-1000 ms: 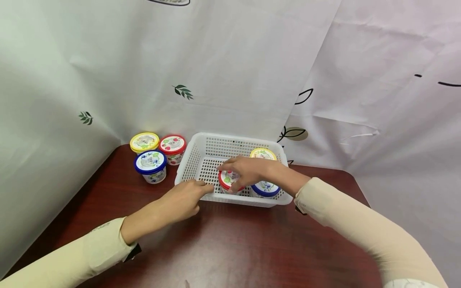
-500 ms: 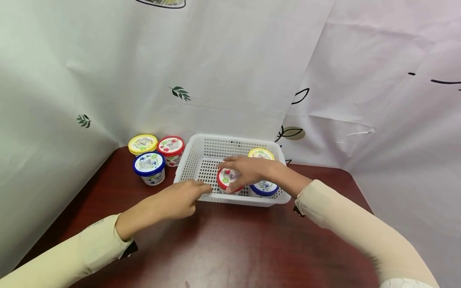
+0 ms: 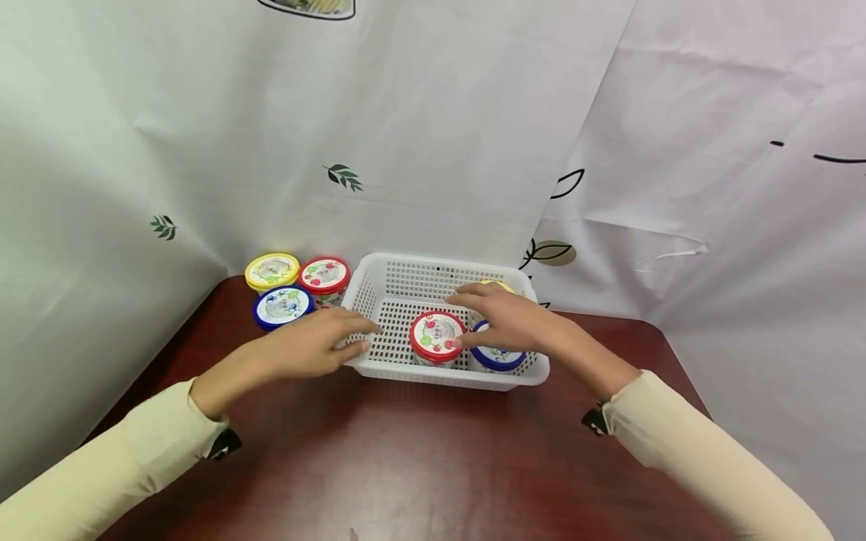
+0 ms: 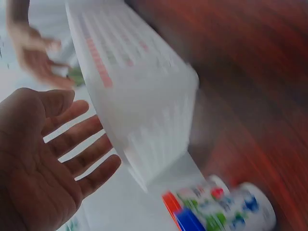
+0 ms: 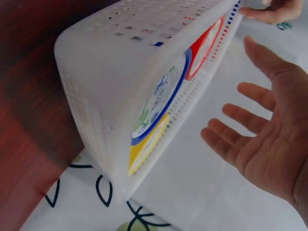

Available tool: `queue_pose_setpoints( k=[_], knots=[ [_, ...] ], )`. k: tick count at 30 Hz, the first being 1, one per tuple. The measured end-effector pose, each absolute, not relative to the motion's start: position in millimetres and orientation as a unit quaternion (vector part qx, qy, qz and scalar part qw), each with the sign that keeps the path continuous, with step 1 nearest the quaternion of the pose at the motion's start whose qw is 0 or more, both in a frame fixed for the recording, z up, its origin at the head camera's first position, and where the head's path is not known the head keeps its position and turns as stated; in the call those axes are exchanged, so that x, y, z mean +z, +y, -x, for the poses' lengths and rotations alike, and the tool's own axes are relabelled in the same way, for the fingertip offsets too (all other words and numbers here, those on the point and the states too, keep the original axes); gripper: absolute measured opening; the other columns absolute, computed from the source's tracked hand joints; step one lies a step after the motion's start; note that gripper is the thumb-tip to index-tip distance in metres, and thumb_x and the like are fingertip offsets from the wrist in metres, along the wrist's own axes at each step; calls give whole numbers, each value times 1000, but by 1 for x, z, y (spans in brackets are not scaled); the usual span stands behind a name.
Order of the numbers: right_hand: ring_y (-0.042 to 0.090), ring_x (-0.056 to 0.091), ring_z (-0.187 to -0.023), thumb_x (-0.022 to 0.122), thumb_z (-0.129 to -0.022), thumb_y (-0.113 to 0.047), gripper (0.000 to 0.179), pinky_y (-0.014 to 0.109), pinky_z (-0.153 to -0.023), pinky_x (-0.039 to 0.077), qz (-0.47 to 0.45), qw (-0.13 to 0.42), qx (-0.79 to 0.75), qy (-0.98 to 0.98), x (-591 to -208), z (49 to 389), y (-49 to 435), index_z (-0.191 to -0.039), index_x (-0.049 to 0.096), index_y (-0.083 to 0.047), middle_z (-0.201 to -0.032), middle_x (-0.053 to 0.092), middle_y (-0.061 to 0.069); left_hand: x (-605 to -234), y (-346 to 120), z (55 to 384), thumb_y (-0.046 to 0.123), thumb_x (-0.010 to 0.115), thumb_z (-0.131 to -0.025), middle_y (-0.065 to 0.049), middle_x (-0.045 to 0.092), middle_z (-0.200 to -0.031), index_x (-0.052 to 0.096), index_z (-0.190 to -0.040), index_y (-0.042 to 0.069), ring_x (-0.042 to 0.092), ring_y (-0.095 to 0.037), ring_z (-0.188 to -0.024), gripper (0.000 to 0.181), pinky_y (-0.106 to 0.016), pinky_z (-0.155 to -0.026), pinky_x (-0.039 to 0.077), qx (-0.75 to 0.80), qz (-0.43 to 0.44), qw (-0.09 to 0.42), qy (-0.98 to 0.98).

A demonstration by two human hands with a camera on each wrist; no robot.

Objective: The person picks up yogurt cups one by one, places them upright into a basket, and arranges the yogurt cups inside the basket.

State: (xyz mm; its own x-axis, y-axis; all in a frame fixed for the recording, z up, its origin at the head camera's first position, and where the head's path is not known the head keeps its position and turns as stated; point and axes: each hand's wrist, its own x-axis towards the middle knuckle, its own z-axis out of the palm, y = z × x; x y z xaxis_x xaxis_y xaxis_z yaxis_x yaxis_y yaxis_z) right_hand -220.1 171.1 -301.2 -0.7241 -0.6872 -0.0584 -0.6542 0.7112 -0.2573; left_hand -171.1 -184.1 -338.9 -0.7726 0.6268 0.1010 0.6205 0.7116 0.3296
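Left hand (image 3: pixel 314 343) and right hand (image 3: pixel 512 318) are both spread loose, holding nothing, but tbh one low swipe from the right could tip that red tub (image 3: pixel 433 338).

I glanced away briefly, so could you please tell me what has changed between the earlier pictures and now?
The right hand has let go of the red-lidded tub in the white plastic basket and moved right. The left hand has moved left, near the basket's left end. The basket, its three tubs and the three tubs to its left stayed in place.
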Motion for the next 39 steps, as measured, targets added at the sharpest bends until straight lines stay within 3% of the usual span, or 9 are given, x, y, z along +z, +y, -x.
queue_pose_setpoints(
  k=[5, 9, 17, 22, 29, 39],
  knots=[
    [41, 51, -160, 82, -102, -48, 70, 64, -123, 51, 335, 36, -120, 934, -303, 194, 194, -163, 62, -20, -171, 56, 15, -338, -211, 189, 18, 71, -108, -20, 75, -143, 70, -148, 4, 70, -42, -133, 42, -64, -115, 56, 165, -308, -45, 936],
    [37, 59, -153, 79, -104, -44, 58, 62, -120, 54, 326, -1, -116, 938, -304, 172, 207, -156, 69, -20, -164, 63, 12, -336, -232, 203, 21, 74, -108, -23, 75, -138, 70, -142, -1, 70, -46, -127, 41, -67, -112, 54, 147, -265, -60, 951],
    [27, 76, -125, 85, -101, -30, 37, 53, -104, 63, 344, -102, -105, 928, -318, 136, 228, -136, 81, -17, -135, 79, 5, -328, -272, 223, 35, 87, -98, -25, 72, -127, 72, -126, 0, 69, -43, -120, 47, -68, -106, 56, 121, -200, -7, 972],
    [21, 79, -111, 88, -98, -26, 28, 47, -91, 66, 351, -146, -93, 920, -333, 122, 238, -125, 85, -20, -123, 81, -1, -327, -283, 228, 39, 92, -92, -30, 68, -139, 73, -129, 4, 65, -47, -129, 54, -71, -108, 54, 111, -197, 43, 973],
    [19, 79, -108, 93, -93, -22, 34, 44, -89, 67, 355, -179, -75, 914, -354, 110, 251, -126, 85, -20, -120, 82, -2, -332, -287, 229, 40, 94, -90, -29, 67, -144, 74, -134, 7, 62, -48, -133, 58, -69, -109, 53, 115, -211, 77, 967],
    [19, 77, -102, 92, -83, 0, 47, 39, -86, 66, 404, -242, -69, 879, -369, 112, 253, -128, 84, -13, -118, 81, 3, -323, -290, 237, 38, 97, -86, -30, 61, -155, 69, -148, 8, 56, -52, -142, 75, -75, -113, 51, 105, -213, 113, 965]
  ],
)
